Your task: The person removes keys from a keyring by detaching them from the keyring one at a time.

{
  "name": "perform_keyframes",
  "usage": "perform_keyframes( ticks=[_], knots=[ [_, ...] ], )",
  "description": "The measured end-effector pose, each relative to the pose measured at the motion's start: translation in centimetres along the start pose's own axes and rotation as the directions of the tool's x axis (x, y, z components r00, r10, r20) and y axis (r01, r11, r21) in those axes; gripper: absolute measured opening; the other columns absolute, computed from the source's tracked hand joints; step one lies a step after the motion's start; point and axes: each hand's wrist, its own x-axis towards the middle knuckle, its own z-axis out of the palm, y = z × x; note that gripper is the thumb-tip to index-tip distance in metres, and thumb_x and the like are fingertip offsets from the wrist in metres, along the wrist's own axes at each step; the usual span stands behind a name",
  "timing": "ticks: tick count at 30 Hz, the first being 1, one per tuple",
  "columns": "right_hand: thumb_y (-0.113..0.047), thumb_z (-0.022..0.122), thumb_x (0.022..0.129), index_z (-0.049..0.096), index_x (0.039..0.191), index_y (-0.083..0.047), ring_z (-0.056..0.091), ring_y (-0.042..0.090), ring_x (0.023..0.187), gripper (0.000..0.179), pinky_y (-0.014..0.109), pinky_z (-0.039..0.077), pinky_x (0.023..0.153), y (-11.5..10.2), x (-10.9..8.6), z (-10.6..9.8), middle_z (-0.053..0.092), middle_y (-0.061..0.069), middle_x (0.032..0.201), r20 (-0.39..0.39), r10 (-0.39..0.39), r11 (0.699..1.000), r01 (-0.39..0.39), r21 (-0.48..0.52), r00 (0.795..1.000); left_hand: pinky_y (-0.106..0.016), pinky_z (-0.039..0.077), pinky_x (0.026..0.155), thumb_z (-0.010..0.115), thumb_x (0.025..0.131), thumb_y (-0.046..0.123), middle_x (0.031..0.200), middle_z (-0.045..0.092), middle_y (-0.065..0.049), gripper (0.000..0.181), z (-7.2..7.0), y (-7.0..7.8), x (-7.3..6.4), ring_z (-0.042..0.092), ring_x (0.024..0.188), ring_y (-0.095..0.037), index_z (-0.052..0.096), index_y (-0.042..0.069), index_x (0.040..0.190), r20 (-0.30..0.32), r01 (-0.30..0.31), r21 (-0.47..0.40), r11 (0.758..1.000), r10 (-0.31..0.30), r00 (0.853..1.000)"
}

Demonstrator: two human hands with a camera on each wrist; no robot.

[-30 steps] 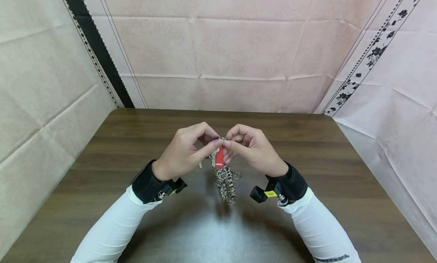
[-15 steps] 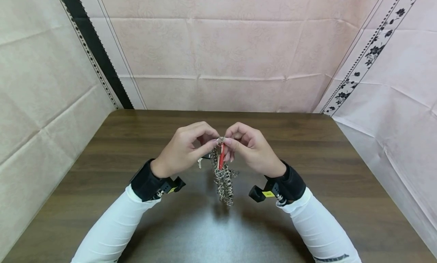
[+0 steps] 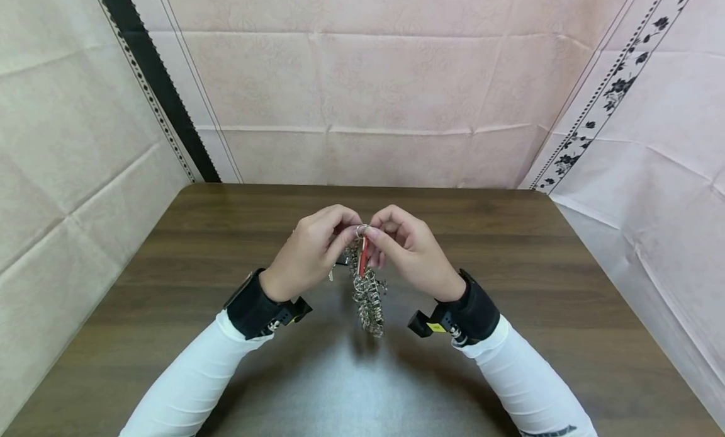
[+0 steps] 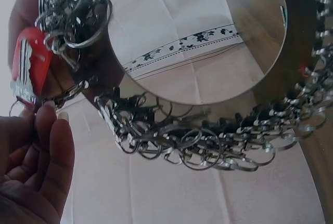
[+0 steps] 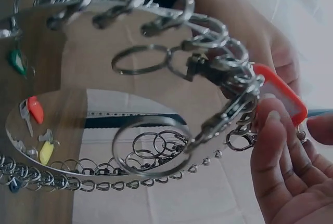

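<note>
My left hand (image 3: 311,245) and right hand (image 3: 416,251) meet above the table, thumb and fingertips of each pinching a small split key ring (image 3: 360,230). From it hang a red key tag (image 3: 364,257) and a silver key (image 4: 23,68); in the right wrist view the tag (image 5: 299,102) shows a pale label window. Below hangs a bunch of metal rings and clasps (image 3: 369,301), nearly edge-on to the head camera. Both wrist views show it as a large round hoop edged with many small rings (image 4: 208,146). Fingertips partly hide the split ring.
A dark wooden table (image 3: 198,286) lies beneath. In the right wrist view, tags in green (image 5: 17,61), red (image 5: 35,108) and yellow (image 5: 47,152), with keys, show at the left. Pale cloth (image 3: 396,84) stands behind and on both sides.
The red tag has turned from face-on to nearly edge-on. More of the split ring shows between my fingertips. Both hands have shifted slightly left with the hanging bunch.
</note>
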Motion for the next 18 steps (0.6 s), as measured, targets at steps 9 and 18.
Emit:
perform_keyframes(
  ticks=[9, 18],
  knots=[
    [-0.009, 0.050, 0.098, 0.050, 0.098, 0.001, 0.060, 0.020, 0.060, 0.010, 0.035, 0.052, 0.055, 0.02, -0.06, 0.45, 0.062, 0.012, 0.074, -0.032, -0.029, 0.997, 0.026, -0.067, 0.999, -0.023, 0.048, 0.061, 0.058, 0.095, 0.014, 0.082, 0.059, 0.000, 0.010, -0.05, -0.04, -0.11, 0.052, 0.070, -0.006, 0.062, 0.005, 0.094, -0.002, 0.088, -0.020, 0.996, -0.088, 0.996],
    [-0.007, 0.050, 0.098, 0.050, 0.099, 0.003, 0.060, 0.020, 0.060, 0.010, 0.036, 0.053, 0.055, 0.07, -0.21, 0.60, 0.061, 0.015, 0.075, -0.057, -0.027, 0.998, 0.024, -0.055, 0.998, -0.022, 0.048, 0.060, 0.057, 0.095, 0.015, 0.082, 0.059, 0.000, 0.012, -0.17, -0.28, -0.18, 0.052, 0.070, -0.006, 0.064, 0.006, 0.097, 0.024, 0.059, -0.030, 0.998, -0.059, 0.998]
  ],
)
